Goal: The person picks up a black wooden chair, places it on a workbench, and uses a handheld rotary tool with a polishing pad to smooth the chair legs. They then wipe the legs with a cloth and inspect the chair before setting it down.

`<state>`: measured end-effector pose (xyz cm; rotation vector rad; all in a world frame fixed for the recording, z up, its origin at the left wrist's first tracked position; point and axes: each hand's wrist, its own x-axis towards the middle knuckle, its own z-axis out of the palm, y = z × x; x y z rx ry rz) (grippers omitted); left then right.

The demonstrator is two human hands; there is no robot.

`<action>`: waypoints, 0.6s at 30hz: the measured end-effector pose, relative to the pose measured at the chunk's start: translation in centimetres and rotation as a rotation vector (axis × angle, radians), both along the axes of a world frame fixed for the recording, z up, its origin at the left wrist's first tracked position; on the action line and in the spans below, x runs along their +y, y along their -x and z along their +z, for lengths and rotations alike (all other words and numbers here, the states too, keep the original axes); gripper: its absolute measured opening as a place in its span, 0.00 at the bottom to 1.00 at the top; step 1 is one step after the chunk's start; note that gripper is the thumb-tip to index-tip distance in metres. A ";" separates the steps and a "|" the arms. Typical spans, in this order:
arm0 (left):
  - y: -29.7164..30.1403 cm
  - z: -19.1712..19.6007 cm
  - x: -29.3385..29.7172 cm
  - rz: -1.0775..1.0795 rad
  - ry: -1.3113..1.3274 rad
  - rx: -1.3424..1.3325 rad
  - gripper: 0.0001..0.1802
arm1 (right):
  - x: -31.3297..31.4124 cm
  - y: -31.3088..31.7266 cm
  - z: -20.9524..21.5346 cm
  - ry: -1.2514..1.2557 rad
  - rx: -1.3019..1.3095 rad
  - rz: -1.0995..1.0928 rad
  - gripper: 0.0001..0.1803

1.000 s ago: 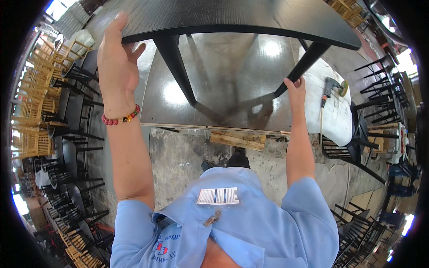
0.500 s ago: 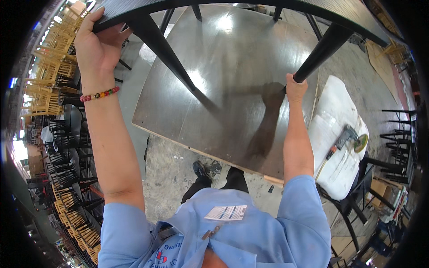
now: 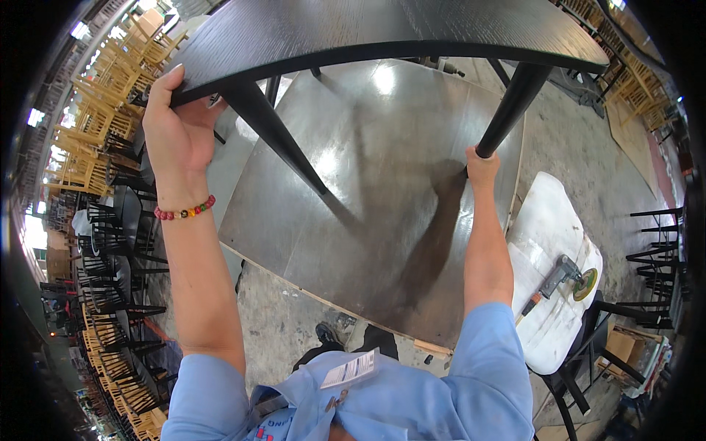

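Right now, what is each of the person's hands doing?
Left hand: closed on the edge of the black table top.
Right hand: closed around the lower end of a black table leg.

We are lifting the black table (image 3: pixel 382 29) higher over the dark board (image 3: pixel 382 220), our left hand (image 3: pixel 176 132) sliding along its edge, our right hand (image 3: pixel 482 165) gripping its leg.

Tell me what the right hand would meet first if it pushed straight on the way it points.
The right hand points up along the black table leg it grips, so it would probably meet the underside of the black tabletop first, though depth is hard to judge.
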<state>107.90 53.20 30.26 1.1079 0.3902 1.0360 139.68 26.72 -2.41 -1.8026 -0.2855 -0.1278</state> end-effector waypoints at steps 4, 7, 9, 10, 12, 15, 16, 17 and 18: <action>0.3 0.0 -0.2 -0.007 -0.003 0.009 0.11 | 0.7 -0.3 0.0 -0.026 0.001 0.030 0.11; 0.3 0.0 -0.4 0.003 -0.003 0.015 0.11 | 0.9 -0.7 0.0 -0.011 -0.009 0.026 0.11; 0.3 0.0 -0.4 0.008 0.001 0.017 0.11 | 1.0 -0.8 0.1 -0.011 -0.014 0.029 0.11; 0.4 0.0 -0.5 0.008 -0.005 0.017 0.11 | 1.0 -0.8 0.1 -0.017 -0.021 0.029 0.11; 0.5 -0.1 -0.9 0.006 -0.016 0.017 0.11 | 1.0 -0.9 0.1 -0.005 -0.020 0.028 0.11; 0.8 -0.1 -1.1 -0.007 -0.034 0.017 0.11 | 0.9 -0.7 0.3 0.033 0.003 0.042 0.11; 0.9 -0.1 -1.1 -0.009 -0.030 0.016 0.11 | 0.9 -0.8 0.4 0.030 0.005 0.048 0.10; 1.0 -0.1 -1.1 -0.011 -0.027 0.016 0.11 | 0.9 -0.8 0.5 0.027 0.008 0.055 0.10; 1.1 -0.1 -1.2 -0.012 -0.024 0.015 0.10 | 1.0 -0.7 0.6 0.023 -0.003 0.050 0.10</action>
